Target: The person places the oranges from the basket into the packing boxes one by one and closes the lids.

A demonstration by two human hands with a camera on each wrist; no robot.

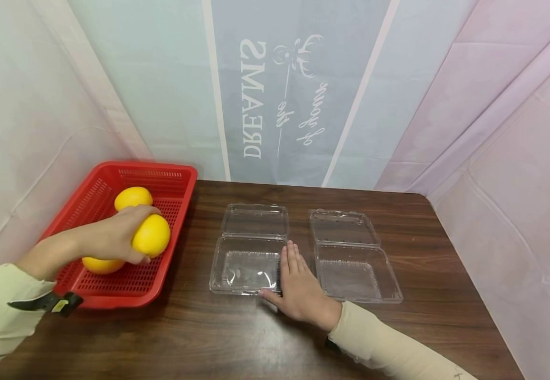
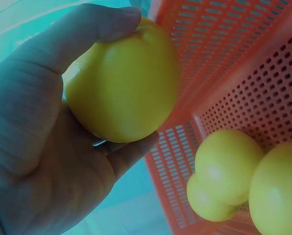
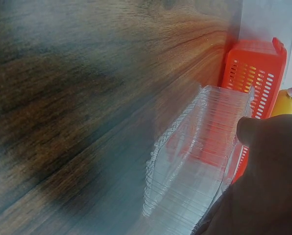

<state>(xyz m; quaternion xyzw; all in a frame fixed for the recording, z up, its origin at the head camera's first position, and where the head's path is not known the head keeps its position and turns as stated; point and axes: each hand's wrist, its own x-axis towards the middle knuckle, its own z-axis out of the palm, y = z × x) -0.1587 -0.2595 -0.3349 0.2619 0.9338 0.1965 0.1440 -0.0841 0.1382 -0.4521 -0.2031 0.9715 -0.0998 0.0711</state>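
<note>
My left hand [image 1: 120, 235] grips a round yellow fruit [image 1: 151, 236], like an orange, above the red basket [image 1: 186, 211]. In the left wrist view, thumb and fingers curl round this fruit [image 2: 124, 85]. More yellow fruits [image 1: 133, 197] lie in the basket, partly hidden by the hand in the head view; several [image 2: 229, 166] show in the left wrist view. My right hand [image 1: 303, 293] has its fingers straight, against the right side of an open clear plastic clamshell box [image 1: 244, 266]. The thumb lies at the box's front edge.
A second open clamshell box [image 1: 351, 272] stands to the right of my right hand, its lid folded back. The brown wooden table [image 1: 194, 338] ends at a printed curtain [image 1: 299, 158] behind and pale cloth on both sides.
</note>
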